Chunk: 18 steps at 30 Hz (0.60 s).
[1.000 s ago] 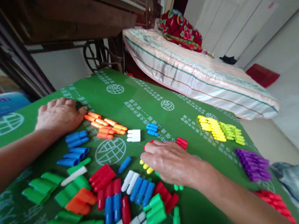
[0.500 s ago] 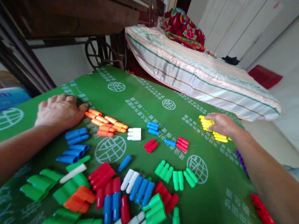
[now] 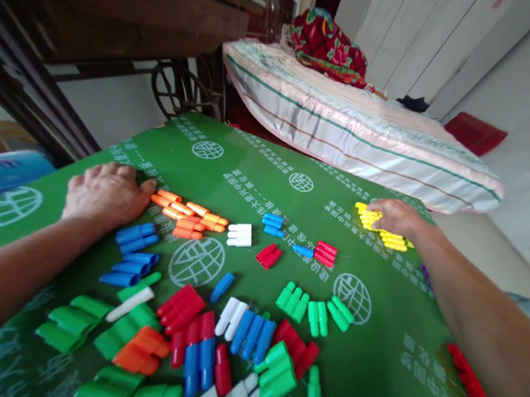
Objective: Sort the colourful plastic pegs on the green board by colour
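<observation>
My left hand [image 3: 108, 194] lies palm down on the green board, fingers and thumb apart and nothing visible in it. Its thumb tip comes close to a cluster of orange plastic building pieces [image 3: 189, 220]. At the far right, my right hand [image 3: 397, 216] has its fingers closed around part of a row of yellow plastic building pieces [image 3: 369, 218]; the fingertips are partly hidden. More yellow pieces stick out below that hand. Between the hands lie white pieces [image 3: 240, 235], small blue pieces [image 3: 273, 224] and red pieces [image 3: 268, 256].
Mixed green, red, blue, white and orange pieces crowd the near side of the green board [image 3: 256, 188]. A red strip of pieces [image 3: 476, 392] lies under my right forearm. Beyond stand a bed [image 3: 350, 132] and a dark wooden sewing-machine table [image 3: 138, 9].
The view has shifted slightly. My right hand stays at the yellow pieces, with only a small shift of its fingers. My left hand rests in the same place.
</observation>
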{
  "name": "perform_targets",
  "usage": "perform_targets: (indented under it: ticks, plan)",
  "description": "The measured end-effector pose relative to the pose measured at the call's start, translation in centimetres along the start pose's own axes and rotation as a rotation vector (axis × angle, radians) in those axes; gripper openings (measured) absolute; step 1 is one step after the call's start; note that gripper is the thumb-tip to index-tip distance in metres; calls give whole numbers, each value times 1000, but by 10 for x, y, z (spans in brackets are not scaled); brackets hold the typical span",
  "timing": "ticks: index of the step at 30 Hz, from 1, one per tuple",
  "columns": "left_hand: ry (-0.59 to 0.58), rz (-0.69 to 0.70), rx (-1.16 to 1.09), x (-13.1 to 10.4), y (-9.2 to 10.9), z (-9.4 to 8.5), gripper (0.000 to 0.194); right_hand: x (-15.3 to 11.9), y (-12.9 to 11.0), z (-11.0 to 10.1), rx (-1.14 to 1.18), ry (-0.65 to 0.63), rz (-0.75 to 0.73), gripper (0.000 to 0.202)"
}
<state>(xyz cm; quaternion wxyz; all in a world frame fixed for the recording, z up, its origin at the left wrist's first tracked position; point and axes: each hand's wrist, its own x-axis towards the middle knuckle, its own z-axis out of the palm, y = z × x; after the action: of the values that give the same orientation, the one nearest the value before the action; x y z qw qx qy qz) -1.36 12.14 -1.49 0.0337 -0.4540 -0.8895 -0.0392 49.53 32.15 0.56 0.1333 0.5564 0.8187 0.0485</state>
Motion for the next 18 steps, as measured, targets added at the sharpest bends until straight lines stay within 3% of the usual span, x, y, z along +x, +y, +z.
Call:
perform_targets:
  ticks: [10, 18]
  plan:
    - [-9, -2, 4, 2, -2, 1, 71, -6, -5, -9, 28, 12, -19, 54]
    - [-22, -1, 7, -2, 1, -5, 73, -41, -2, -27, 343, 209, 16, 37]
